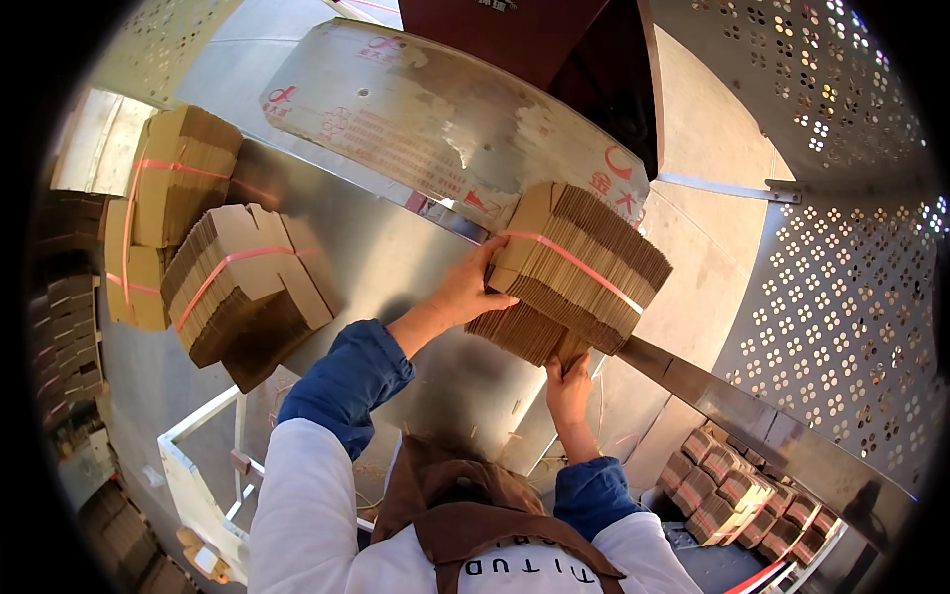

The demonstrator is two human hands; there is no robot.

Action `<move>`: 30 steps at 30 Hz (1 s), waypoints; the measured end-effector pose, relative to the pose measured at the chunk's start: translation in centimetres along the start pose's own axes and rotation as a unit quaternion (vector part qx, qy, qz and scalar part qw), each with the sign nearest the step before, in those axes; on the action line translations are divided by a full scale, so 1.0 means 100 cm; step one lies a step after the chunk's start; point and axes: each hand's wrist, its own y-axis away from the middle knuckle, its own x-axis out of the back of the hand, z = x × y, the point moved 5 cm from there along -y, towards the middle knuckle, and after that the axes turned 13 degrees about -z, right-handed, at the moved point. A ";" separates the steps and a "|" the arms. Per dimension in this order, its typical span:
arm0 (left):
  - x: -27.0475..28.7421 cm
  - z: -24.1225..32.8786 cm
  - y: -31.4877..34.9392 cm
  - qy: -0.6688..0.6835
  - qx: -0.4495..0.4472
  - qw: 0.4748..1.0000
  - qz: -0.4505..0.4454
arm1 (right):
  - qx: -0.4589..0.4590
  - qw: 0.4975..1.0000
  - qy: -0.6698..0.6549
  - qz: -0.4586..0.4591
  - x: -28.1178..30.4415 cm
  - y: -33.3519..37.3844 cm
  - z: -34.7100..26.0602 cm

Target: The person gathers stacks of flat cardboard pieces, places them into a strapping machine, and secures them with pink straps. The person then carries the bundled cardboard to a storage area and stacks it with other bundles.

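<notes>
A strapped bundle of flattened cardboard boxes stands at the right part of the metal table, its corrugated edges fanned and a pink strap running around it. My left hand grips its left end, thumb and fingers spread apart around the cardboard near the strap. Low on the near side, my right hand is closed on a lower cardboard part of the same bundle, thumb up against it. Some of the right fingers are hidden beneath the cardboard.
Left on the metal table are another strapped bundle and stacked ones. A worn printed board lies along the far side, below a dark red machine housing. Perforated metal panels stand right; more bundles are piled lower right.
</notes>
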 end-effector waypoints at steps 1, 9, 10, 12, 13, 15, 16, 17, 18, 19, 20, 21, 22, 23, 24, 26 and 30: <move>0.000 0.001 0.000 0.004 0.005 1.000 -0.005 | -0.004 1.000 -0.006 -0.002 0.000 0.000 -0.001; -0.002 -0.004 -0.003 0.035 -0.027 0.999 -0.007 | -0.009 1.000 0.023 0.002 -0.003 0.002 -0.006; -0.002 -0.003 -0.004 0.032 -0.029 0.999 -0.008 | 0.006 0.999 0.039 0.010 -0.003 0.001 -0.004; -0.001 -0.001 -0.005 0.033 -0.034 0.999 -0.008 | -0.005 0.999 0.050 0.008 -0.006 0.001 0.002; -0.002 -0.004 -0.005 0.040 -0.033 0.999 -0.006 | -0.012 0.998 0.056 0.005 -0.007 0.001 0.003; -0.003 -0.011 -0.003 0.045 -0.032 0.998 -0.007 | -0.020 0.999 0.031 0.002 -0.009 0.001 0.003; -0.003 -0.010 -0.004 0.042 -0.037 0.998 -0.009 | -0.023 1.000 0.019 0.006 -0.007 -0.001 0.002; -0.003 -0.008 -0.005 0.039 -0.043 0.998 -0.011 | -0.022 0.999 0.020 0.012 -0.006 -0.001 0.000; -0.001 -0.008 -0.006 0.033 -0.042 0.999 -0.006 | -0.022 0.999 0.022 0.018 -0.006 -0.002 -0.001; -0.001 -0.008 -0.005 0.028 -0.042 0.999 -0.002 | -0.022 0.999 0.025 0.025 -0.004 0.000 -0.001; -0.001 -0.008 -0.003 0.023 -0.042 0.999 0.004 | -0.024 0.999 0.034 0.025 -0.004 -0.001 0.000; -0.003 -0.008 0.001 0.026 -0.046 0.999 -0.001 | -0.025 0.998 0.043 0.025 -0.004 -0.002 0.002; -0.001 -0.006 0.004 0.028 -0.053 0.998 -0.002 | -0.022 0.998 0.053 0.025 -0.003 -0.004 0.003; 0.001 -0.005 0.008 0.030 -0.059 0.998 -0.002 | -0.013 0.997 0.071 0.017 0.000 0.001 0.002; -0.001 -0.004 0.019 0.076 -0.069 0.995 -0.007 | -0.002 0.996 0.091 0.009 0.003 0.012 0.003; -0.009 -0.015 0.053 0.158 -0.079 0.984 -0.022 | -0.006 0.982 0.187 -0.020 0.002 0.045 -0.016; 0.010 -0.033 0.153 0.247 0.023 0.967 -0.059 | 0.003 0.981 0.162 -0.110 0.033 0.149 -0.133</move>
